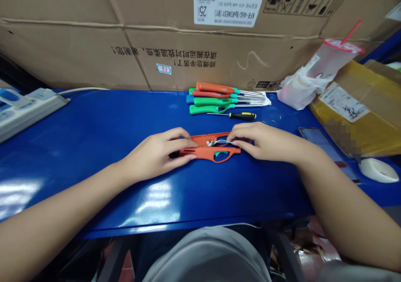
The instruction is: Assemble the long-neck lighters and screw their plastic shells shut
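Note:
An orange lighter casing [209, 149] with a teal trigger and a white wire lies on the blue table [94, 140], its shell halves apart. My left hand [156, 153] presses down on its left end, fingers wrapped over it. My right hand [260, 140] pinches the right part by the wire, fingers together. Behind the casing lies a pile of orange and green long lighters [219, 98], and a black-and-yellow screwdriver [241, 115] rests just in front of that pile.
Big cardboard boxes [156, 35] wall off the back. A white power strip [28, 106] sits at far left. At right are a plastic bag with a sealed cup [316, 73], a yellow carton [360, 110], a phone [316, 139] and a white tape roll [377, 170].

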`<state>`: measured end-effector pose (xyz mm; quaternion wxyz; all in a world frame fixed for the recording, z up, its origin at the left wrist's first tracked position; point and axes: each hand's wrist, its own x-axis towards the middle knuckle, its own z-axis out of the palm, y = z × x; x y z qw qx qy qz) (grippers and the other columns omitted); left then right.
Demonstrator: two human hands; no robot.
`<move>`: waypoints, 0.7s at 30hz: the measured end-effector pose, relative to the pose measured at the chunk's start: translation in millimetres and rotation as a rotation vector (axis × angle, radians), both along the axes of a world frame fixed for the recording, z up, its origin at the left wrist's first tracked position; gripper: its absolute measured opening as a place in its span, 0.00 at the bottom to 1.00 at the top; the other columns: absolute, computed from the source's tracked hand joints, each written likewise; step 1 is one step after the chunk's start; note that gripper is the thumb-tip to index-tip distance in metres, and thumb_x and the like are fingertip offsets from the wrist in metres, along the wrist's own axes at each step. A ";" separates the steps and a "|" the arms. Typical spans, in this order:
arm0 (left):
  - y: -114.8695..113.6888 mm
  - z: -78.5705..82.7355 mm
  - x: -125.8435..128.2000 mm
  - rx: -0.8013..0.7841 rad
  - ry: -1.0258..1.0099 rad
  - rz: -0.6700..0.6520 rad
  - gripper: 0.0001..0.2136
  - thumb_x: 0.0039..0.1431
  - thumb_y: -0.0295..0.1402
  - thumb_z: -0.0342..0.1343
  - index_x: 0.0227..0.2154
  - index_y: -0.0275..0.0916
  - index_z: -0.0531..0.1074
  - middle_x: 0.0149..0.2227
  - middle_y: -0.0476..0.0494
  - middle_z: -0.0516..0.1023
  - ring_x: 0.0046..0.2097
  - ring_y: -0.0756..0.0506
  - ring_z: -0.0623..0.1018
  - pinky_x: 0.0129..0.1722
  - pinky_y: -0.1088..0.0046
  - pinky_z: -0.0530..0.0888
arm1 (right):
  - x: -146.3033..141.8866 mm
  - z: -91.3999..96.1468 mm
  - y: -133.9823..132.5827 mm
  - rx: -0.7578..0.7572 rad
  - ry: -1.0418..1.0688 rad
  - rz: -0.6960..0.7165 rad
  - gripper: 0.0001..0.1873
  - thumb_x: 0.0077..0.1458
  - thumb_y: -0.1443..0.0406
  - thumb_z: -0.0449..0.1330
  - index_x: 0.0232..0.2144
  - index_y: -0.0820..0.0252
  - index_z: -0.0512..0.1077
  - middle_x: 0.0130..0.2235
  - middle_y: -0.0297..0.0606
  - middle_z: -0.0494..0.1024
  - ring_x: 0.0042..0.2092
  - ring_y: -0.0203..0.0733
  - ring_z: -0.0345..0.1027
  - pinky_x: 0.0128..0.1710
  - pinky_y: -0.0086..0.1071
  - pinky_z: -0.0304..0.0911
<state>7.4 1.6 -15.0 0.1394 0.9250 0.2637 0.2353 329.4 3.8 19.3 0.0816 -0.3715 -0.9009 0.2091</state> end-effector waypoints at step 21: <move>-3.6 2.8 5.9 -0.013 -0.077 0.025 0.08 0.69 0.35 0.60 0.45 0.38 0.80 0.42 0.42 0.82 0.43 0.46 0.81 0.45 0.70 0.77 | -5.8 0.3 -6.5 0.135 -0.021 -0.039 0.09 0.67 0.60 0.60 0.43 0.59 0.76 0.44 0.41 0.78 0.44 0.45 0.72 0.44 0.37 0.64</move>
